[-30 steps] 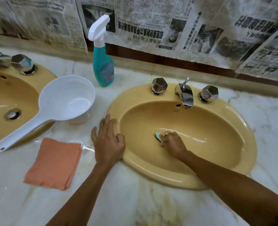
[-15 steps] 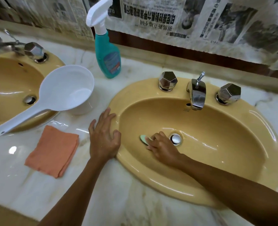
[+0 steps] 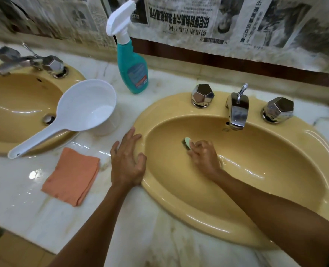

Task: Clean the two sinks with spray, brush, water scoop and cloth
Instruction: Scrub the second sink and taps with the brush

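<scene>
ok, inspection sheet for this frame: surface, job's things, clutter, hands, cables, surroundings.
Surface: white marble counter, wet glints near the cloth.
Job's things: teal spray bottle upright between two yellow sinks; white plastic scoop resting across left sink rim; folded orange cloth on counter; small brush in right sink.
Clutter: nothing seen.
Hands: left hand rests on right sink's rim; right hand grips the brush.
Cables: nothing seen.
Surroundings: newspaper covers the wall; chrome taps.
</scene>
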